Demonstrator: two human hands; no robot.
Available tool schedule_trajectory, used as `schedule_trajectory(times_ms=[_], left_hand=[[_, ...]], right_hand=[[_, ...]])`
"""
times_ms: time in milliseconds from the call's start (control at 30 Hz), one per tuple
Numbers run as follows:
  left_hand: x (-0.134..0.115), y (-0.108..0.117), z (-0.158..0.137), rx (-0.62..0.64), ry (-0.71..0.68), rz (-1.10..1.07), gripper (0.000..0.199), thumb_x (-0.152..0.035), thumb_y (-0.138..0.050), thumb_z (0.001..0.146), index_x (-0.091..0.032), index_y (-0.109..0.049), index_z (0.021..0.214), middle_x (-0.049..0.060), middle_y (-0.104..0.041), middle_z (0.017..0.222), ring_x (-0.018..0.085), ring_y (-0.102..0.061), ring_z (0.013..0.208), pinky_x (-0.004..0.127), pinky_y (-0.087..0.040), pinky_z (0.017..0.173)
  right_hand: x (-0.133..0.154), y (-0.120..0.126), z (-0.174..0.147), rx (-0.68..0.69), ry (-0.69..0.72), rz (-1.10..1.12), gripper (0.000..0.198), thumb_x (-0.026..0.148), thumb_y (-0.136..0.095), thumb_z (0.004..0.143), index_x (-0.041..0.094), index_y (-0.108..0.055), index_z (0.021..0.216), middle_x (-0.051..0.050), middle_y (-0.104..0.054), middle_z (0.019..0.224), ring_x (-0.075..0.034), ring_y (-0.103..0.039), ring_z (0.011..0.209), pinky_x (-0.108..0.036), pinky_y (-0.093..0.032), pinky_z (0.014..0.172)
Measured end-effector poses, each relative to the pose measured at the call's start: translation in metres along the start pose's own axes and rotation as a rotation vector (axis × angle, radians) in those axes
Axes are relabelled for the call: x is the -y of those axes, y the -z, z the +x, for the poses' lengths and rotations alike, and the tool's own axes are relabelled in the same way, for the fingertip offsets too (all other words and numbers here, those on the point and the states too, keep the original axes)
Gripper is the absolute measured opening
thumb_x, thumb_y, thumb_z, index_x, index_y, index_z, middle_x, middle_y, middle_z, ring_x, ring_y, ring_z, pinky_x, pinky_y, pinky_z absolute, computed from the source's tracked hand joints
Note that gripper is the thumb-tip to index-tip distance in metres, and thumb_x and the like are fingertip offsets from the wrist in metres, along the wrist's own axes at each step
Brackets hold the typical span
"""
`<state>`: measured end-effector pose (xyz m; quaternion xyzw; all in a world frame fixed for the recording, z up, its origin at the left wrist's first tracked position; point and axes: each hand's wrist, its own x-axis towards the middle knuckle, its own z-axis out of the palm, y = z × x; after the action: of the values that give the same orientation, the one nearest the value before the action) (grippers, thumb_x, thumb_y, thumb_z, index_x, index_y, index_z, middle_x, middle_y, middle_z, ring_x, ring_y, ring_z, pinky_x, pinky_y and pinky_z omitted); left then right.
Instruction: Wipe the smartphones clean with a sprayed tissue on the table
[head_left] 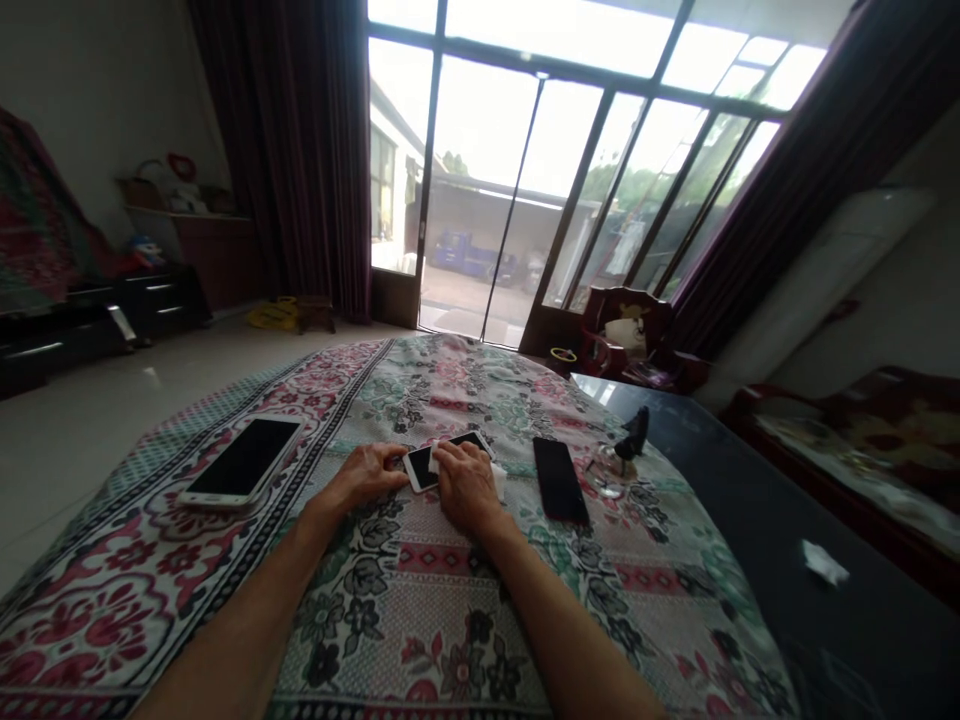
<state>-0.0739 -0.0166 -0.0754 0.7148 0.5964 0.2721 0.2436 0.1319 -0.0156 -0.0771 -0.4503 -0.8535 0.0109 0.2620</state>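
A small white phone (418, 472) with a dark screen lies on the patterned cloth between my hands. My left hand (366, 476) grips its near-left end with thumb and fingers. A white tissue (499, 482) is under my right hand (468, 488), whose closed fingers press it onto the screen. The hand hides part of the phone and most of the tissue. Left of my hands lies a larger white phone (244, 462), dark screen up. To the right is a black phone (560, 482), and beyond it a clear bottle (609, 480) with a black spray-type top.
The floral tablecloth (450, 620) covers a rounded surface. On the right, a dark glossy table (757, 530) bears a crumpled white tissue (823, 562). Carved wooden seats (877, 430) stand farther right. Glass doors (517, 200) with dark curtains are ahead; a low black cabinet (97, 320) is left.
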Motion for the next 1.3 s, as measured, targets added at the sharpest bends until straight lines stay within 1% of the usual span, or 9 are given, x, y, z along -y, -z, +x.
schedule_trajectory(times_ms=[200,300,400,600,733,900,1133,1233,1300], left_hand=[[0.003,-0.001,0.001,0.003,-0.009,0.0,0.046,-0.04,-0.065,0.065,-0.017,-0.076,0.104,0.001,-0.065,0.068,0.017,-0.057,0.064,0.027,-0.04,0.062],[0.003,-0.001,0.001,0.001,0.0,0.007,0.05,-0.04,-0.065,0.066,-0.016,-0.074,0.109,0.001,-0.065,0.069,0.018,-0.057,0.064,0.027,-0.04,0.062],[0.001,0.0,0.001,0.0,0.004,0.01,0.05,-0.039,-0.065,0.066,-0.016,-0.074,0.109,0.001,-0.065,0.069,0.017,-0.056,0.064,0.027,-0.039,0.061],[0.001,-0.001,0.001,-0.01,-0.005,0.023,0.047,-0.039,-0.065,0.065,-0.015,-0.075,0.105,0.0,-0.063,0.067,0.018,-0.056,0.064,0.027,-0.04,0.062],[0.004,-0.001,0.002,-0.022,0.015,0.024,0.053,-0.042,-0.065,0.064,-0.015,-0.074,0.109,0.001,-0.065,0.068,0.019,-0.059,0.066,0.028,-0.042,0.064],[0.002,0.0,0.002,-0.008,0.035,0.086,0.059,-0.046,-0.063,0.064,-0.014,-0.073,0.113,0.002,-0.066,0.071,0.021,-0.06,0.066,0.029,-0.043,0.065],[-0.003,0.002,0.001,0.024,0.061,0.099,0.062,-0.049,-0.061,0.065,-0.013,-0.072,0.114,0.002,-0.067,0.071,0.022,-0.063,0.069,0.031,-0.043,0.067],[-0.002,0.003,0.002,0.036,0.072,0.127,0.065,-0.05,-0.061,0.065,-0.012,-0.07,0.117,0.003,-0.068,0.073,0.023,-0.063,0.071,0.03,-0.043,0.067],[-0.004,0.005,0.001,0.054,0.071,0.146,0.066,-0.05,-0.061,0.066,-0.012,-0.068,0.119,0.003,-0.069,0.076,0.023,-0.064,0.073,0.03,-0.044,0.068]], right_hand=[[-0.029,0.003,0.006,-0.067,-0.2,-0.038,0.026,0.015,-0.054,0.088,0.024,-0.069,0.106,-0.003,-0.067,0.125,-0.026,-0.054,0.111,-0.04,-0.036,0.095],[-0.032,0.004,0.002,-0.1,-0.237,-0.056,0.023,0.014,-0.055,0.086,0.023,-0.071,0.1,-0.005,-0.07,0.118,-0.027,-0.055,0.108,-0.04,-0.037,0.094],[-0.02,0.003,-0.003,-0.108,-0.177,-0.044,0.02,0.014,-0.056,0.085,0.022,-0.071,0.095,-0.006,-0.071,0.114,-0.026,-0.056,0.104,-0.038,-0.038,0.092],[0.012,-0.001,-0.011,-0.027,0.092,0.053,0.02,0.017,-0.055,0.088,0.025,-0.069,0.099,-0.001,-0.07,0.115,-0.022,-0.054,0.1,-0.035,-0.039,0.089],[0.015,0.0,-0.011,0.009,0.127,0.043,0.02,0.02,-0.054,0.091,0.026,-0.068,0.105,0.002,-0.069,0.119,-0.021,-0.053,0.102,-0.035,-0.037,0.091],[0.0,0.003,-0.005,-0.013,-0.003,0.0,0.024,0.023,-0.05,0.094,0.025,-0.067,0.11,0.001,-0.067,0.124,-0.022,-0.052,0.105,-0.036,-0.036,0.093],[-0.028,0.005,0.0,-0.054,-0.222,-0.073,0.023,0.021,-0.053,0.089,0.023,-0.068,0.107,-0.002,-0.067,0.121,-0.022,-0.052,0.108,-0.035,-0.035,0.095],[-0.031,0.004,-0.001,-0.063,-0.248,-0.086,0.024,0.022,-0.053,0.089,0.022,-0.067,0.109,-0.002,-0.067,0.121,-0.023,-0.052,0.108,-0.035,-0.036,0.095],[-0.027,0.004,-0.002,-0.064,-0.219,-0.074,0.024,0.022,-0.053,0.089,0.022,-0.067,0.108,-0.002,-0.068,0.12,-0.023,-0.052,0.108,-0.034,-0.037,0.094]])
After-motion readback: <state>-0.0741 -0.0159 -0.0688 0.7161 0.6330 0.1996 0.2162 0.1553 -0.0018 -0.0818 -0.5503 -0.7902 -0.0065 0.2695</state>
